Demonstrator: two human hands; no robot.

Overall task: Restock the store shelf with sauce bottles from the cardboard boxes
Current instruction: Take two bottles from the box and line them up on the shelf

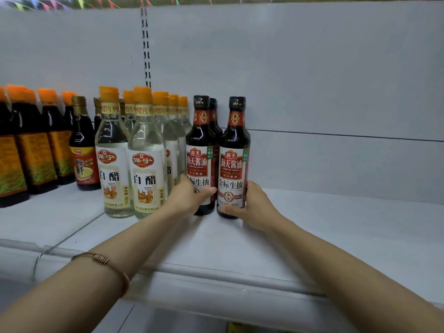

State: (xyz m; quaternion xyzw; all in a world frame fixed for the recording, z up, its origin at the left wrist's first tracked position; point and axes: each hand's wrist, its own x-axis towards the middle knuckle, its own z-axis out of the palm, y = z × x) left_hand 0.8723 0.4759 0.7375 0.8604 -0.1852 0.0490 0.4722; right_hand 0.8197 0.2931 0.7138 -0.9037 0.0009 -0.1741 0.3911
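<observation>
I find both hands wrapped low on upright soy bottles: left hand (189,195), right hand (252,203). Glass: heavy, slick, breakable.

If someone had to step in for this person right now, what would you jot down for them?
Left hand: fingers wrapped round the base of a dark soy sauce bottle, upright on the shelf beside the white vinegar bottles.
Right hand: grips a second soy sauce bottle, upright, close on the first one's right.
Done: a short row of soy sauce stands behind the left bottle; these two are at the front.
Left: let go, then fill the bare shelf space to the right. No cardboard boxes are in view.
</observation>
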